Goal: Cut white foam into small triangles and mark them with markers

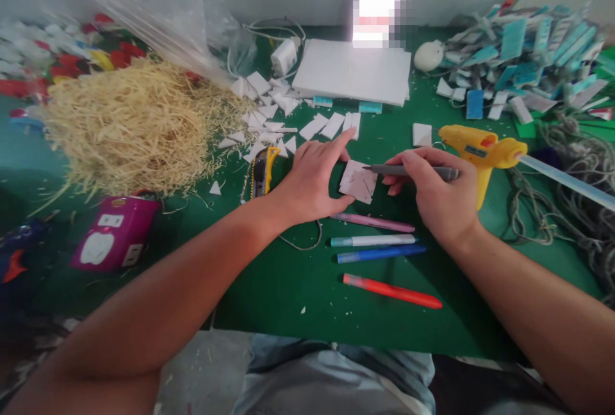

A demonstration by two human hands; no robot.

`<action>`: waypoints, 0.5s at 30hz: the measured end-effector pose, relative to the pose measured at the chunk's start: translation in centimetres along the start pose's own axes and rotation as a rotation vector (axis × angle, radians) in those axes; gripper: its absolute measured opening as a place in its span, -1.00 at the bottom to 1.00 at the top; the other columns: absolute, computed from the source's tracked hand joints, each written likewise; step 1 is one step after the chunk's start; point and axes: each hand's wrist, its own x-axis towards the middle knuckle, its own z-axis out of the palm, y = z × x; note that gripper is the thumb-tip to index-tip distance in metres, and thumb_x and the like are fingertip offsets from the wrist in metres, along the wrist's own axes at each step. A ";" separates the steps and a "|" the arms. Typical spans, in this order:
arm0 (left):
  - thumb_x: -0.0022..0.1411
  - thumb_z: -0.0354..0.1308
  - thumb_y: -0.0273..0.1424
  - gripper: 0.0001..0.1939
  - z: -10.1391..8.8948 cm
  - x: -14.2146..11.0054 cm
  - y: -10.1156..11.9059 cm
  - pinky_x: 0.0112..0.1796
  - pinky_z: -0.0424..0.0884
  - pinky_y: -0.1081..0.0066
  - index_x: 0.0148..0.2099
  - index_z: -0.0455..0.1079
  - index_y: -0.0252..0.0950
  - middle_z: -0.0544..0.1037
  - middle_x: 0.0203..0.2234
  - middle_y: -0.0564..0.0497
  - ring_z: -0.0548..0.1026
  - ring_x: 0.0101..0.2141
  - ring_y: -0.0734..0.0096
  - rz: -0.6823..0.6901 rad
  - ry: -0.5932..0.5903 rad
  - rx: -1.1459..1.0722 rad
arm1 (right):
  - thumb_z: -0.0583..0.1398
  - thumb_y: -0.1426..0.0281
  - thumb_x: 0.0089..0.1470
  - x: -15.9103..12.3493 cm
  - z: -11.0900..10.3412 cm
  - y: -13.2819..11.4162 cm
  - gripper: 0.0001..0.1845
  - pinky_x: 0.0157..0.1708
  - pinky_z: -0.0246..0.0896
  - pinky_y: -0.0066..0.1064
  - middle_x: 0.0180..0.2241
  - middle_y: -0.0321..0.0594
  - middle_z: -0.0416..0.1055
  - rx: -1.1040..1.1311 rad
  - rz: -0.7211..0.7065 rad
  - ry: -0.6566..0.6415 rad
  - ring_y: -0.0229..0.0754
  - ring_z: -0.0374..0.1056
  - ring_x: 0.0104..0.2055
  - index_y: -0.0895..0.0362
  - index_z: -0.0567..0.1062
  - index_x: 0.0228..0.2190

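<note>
My left hand (312, 175) reaches in from the left. Its thumb and a bent fingertip brace the lower and upper left corners of a small white foam square (355, 186), while the index finger sticks out above. Dark line marks cross the square's face. A grey marker pen (408, 171) is pinched in my right hand (439, 187), its dark tip at the square's upper right part. Below lie a pink marker (377, 221), a white and teal marker (375, 241), a blue marker (384, 253) and a red marker (394, 291).
Beside my left wrist lies a yellow utility knife (262, 173). A yellow glue gun (483, 149) rests behind my right hand. White foam scraps (269, 111), white sheets (353, 69), straw (139, 123), a purple box (115, 232), teal-and-white pieces (523, 63) and grey cord (552, 210) surround the work area.
</note>
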 end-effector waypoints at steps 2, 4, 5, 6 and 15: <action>0.23 0.33 -0.32 0.00 0.0 0.0 -0.1 0.22 0.14 0.06 0.55 -0.14 -0.15 0.53 0.11 -0.10 0.45 0.12 0.04 0.001 0.001 0.003 | 0.34 0.33 0.17 0.1 -0.1 0.1 -0.76 -0.55 0.40 -0.39 -0.57 -0.28 0.54 -0.006 0.011 0.024 -0.23 0.43 -0.59 0.05 0.63 -0.53; 0.24 0.33 -0.32 0.00 0.1 0.0 -0.1 0.22 0.14 0.07 0.56 -0.14 -0.14 0.53 0.12 -0.10 0.44 0.12 0.04 0.002 -0.005 0.003 | 0.34 0.32 0.17 0.2 -0.1 0.1 -0.76 -0.56 0.39 -0.39 -0.58 -0.28 0.54 -0.006 0.036 0.016 -0.24 0.41 -0.60 0.06 0.63 -0.54; 0.24 0.33 -0.31 0.00 0.1 0.0 -0.1 0.23 0.14 0.07 0.56 -0.14 -0.14 0.53 0.12 -0.10 0.44 0.12 0.04 0.001 -0.007 0.003 | 0.35 0.32 0.16 0.2 -0.1 0.1 -0.76 -0.56 0.39 -0.40 -0.59 -0.28 0.54 -0.003 0.043 0.007 -0.25 0.40 -0.61 0.06 0.63 -0.54; 0.23 0.33 -0.31 0.01 0.1 0.0 -0.1 0.23 0.13 0.08 0.56 -0.14 -0.14 0.53 0.12 -0.10 0.44 0.12 0.05 0.002 -0.008 0.003 | 0.35 0.31 0.15 0.2 -0.1 0.0 -0.77 -0.55 0.39 -0.40 -0.59 -0.28 0.54 -0.001 0.042 -0.001 -0.25 0.40 -0.61 0.06 0.63 -0.53; 0.23 0.34 -0.31 0.01 0.1 0.1 0.0 0.21 0.15 0.09 0.56 -0.13 -0.13 0.53 0.12 -0.09 0.44 0.11 0.04 -0.002 -0.003 0.006 | 0.33 0.38 0.10 0.3 0.1 -0.2 -0.79 -0.56 0.38 -0.44 -0.61 -0.31 0.54 -0.038 0.021 -0.002 -0.26 0.41 -0.61 0.05 0.63 -0.56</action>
